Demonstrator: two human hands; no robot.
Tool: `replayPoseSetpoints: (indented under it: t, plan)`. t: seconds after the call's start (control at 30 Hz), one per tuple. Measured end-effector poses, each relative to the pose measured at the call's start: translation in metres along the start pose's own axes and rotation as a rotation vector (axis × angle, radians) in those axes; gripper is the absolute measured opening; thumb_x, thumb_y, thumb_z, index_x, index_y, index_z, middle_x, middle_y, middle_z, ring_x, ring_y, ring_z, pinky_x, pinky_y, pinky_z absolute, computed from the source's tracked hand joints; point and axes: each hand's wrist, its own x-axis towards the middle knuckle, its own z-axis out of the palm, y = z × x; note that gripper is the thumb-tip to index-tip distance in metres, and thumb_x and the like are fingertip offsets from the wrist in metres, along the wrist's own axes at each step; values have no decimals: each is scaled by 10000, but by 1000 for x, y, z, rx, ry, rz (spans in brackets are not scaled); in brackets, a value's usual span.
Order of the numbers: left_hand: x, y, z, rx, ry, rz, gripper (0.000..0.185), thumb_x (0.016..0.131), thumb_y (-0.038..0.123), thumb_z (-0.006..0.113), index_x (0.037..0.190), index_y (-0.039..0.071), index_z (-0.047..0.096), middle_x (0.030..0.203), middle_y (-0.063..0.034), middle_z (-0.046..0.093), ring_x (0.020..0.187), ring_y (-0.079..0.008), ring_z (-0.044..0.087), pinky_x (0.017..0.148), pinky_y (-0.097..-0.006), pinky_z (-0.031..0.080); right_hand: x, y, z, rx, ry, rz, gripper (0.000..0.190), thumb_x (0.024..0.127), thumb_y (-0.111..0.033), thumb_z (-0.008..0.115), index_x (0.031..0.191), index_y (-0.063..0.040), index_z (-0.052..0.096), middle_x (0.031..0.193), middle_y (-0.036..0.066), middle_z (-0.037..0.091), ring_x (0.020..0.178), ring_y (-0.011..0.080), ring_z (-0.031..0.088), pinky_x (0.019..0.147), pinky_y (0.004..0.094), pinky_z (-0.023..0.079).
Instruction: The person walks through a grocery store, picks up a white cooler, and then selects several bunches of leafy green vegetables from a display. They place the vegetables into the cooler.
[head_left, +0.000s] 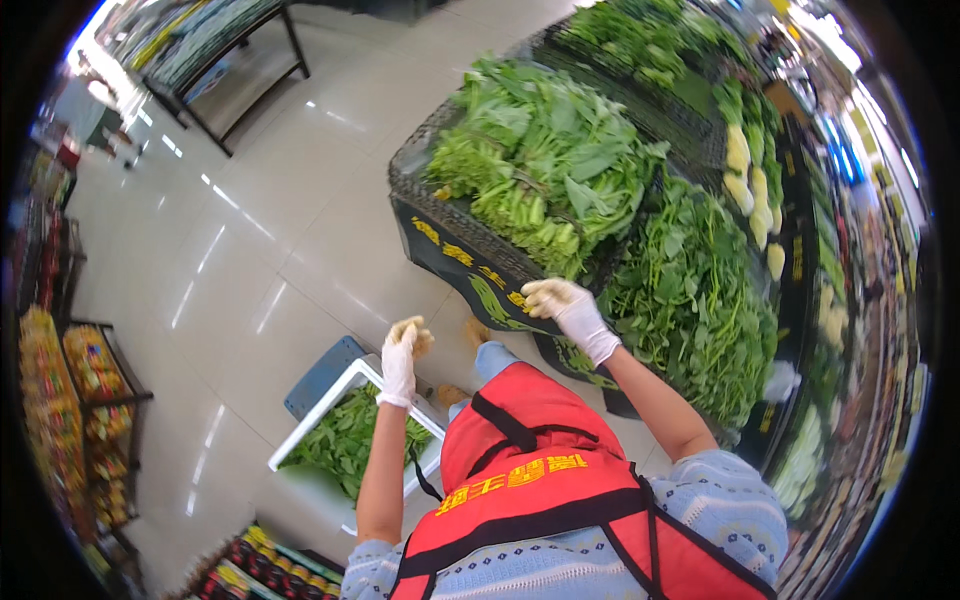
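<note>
My left hand (402, 358), in a white glove, is raised beside a white foam box (322, 416) of loose leafy greens (341, 435). Its fingers are curled, and whether they hold anything cannot be told. Near the front edge of a black vegetable display stand (465, 259) is my right hand (564, 306), also gloved, with bent fingers; nothing plain shows in it. Bundled leafy greens (547, 165) lie on the stand just beyond it. More long-stemmed greens (686, 300) are heaped to its right. I wear a red apron (525, 465) with yellow writing.
A blue stool or crate (322, 375) stands by the foam box. Packaged goods (97, 360) fill racks at the left, and red-and-black packages (277, 562) lie at the bottom. A dark-framed table (225, 82) stands at the upper left, where a person (97, 112) is partly visible.
</note>
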Motion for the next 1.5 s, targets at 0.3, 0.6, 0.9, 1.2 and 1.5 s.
replayPoseSetpoints:
  t: [0.3,0.6,0.9,1.2,1.5]
  plan:
    - [174,192,144,499,-295,251,305,959,258,569,1145,26,639,986,-48,684,897,-132,653,786,-255,507,93,-43,-95,501,198,145,347,956,-167,563,1257,4,555,1084,148,672,965,230,668,849,341,526]
    - [349,220,237,1353,-219,138,727,866,626,526,1142,-35,652,1183,-227,641,1147,-353,590,958,-401,447,207,0,-105,553,196,546,670,939,-322,593,1431,43,323,1528,240,253,1408,332,274,1142,422,244]
    - [362,209,277,1417,-302,-272,1065,754,789,554,1369,-74,443,1410,-257,455,1303,-387,437,1047,-446,364,241,9,-80,565,494,674,801,817,-539,685,1394,-32,460,1463,132,427,1306,253,410,1068,376,306]
    - [380,195,258,1112,-352,-444,1147,747,591,747,1486,-60,160,1508,-219,299,1384,-307,309,1107,-449,305,252,-6,-80,391,351,784,1118,688,-731,696,1434,34,364,1515,185,343,1404,303,291,1124,478,209]
    - [345,236,287,870,-508,-689,710,765,446,790,1298,46,547,1302,-155,574,1240,-258,494,1033,-434,388,257,-7,-83,733,451,606,694,805,-462,755,1299,-20,551,1283,100,578,1111,183,556,956,323,449]
